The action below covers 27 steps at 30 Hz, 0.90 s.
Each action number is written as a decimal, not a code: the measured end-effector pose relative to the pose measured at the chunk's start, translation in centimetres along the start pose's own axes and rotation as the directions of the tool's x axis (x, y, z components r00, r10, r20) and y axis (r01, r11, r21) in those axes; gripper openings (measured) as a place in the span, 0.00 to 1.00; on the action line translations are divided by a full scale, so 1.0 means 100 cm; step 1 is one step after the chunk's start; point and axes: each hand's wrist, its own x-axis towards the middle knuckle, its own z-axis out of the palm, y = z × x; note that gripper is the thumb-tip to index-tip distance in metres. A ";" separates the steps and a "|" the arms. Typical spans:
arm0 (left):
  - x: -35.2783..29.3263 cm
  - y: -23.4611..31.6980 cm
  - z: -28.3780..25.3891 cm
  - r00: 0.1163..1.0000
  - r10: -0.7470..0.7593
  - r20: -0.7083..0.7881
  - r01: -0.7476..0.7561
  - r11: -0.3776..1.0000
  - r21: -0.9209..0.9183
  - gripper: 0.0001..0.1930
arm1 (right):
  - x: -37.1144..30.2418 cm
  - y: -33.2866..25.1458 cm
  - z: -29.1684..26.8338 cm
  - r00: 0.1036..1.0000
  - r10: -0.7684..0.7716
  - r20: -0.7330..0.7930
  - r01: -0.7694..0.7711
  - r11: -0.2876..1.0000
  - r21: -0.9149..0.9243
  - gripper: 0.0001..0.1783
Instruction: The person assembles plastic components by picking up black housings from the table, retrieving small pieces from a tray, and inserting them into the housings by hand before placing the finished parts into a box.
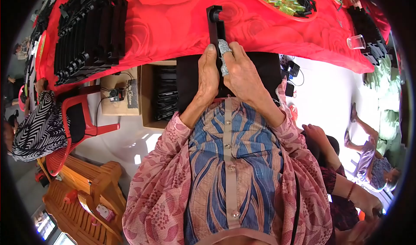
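Observation:
Between my two hands is a long black plastic part (212,30) with a rounded knob at its far end, held upright over the edge of the red tablecloth. My left hand (207,74) is closed along its left side, thumb pressed against it. A crumpled grey cloth (223,54) is pinched in my right hand (242,71) and pressed against the part's right side. The lower end of the part is hidden by my hands.
Stacked black plastic parts (93,39) stand on the table (160,32) at left. At far right are a basin (284,2) of yellow-green pieces and a clear cup (355,42). Below sit an open carton (149,93) of black parts and a red chair (82,119). Other people sit nearby.

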 end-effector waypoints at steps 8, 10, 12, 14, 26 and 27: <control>0.000 -0.001 0.001 0.997 0.075 0.025 -0.076 0.995 0.070 0.19 | 0.002 0.002 -0.004 0.999 0.029 0.031 -0.030 0.999 0.019 0.17; 0.003 -0.004 -0.001 0.996 0.082 0.038 -0.083 0.996 0.037 0.19 | 0.002 0.002 -0.007 0.998 0.050 0.033 -0.051 0.998 0.036 0.17; 0.002 -0.008 -0.001 0.997 0.081 0.001 -0.081 0.997 0.013 0.19 | 0.001 0.006 -0.007 0.997 0.068 0.029 -0.069 0.996 0.053 0.17; -0.001 -0.006 -0.001 0.995 0.100 0.008 -0.100 0.995 -0.008 0.19 | -0.005 0.006 -0.003 1.000 -0.003 -0.009 0.004 0.999 0.047 0.17; 0.007 -0.012 -0.006 0.994 0.107 0.018 -0.107 0.994 -0.013 0.20 | -0.001 0.001 0.007 0.994 -0.064 -0.084 0.059 0.996 -0.063 0.10; 0.006 -0.014 -0.007 0.993 0.120 0.014 -0.120 0.993 0.020 0.20 | -0.001 0.001 0.007 0.995 -0.049 -0.082 0.044 0.997 -0.069 0.10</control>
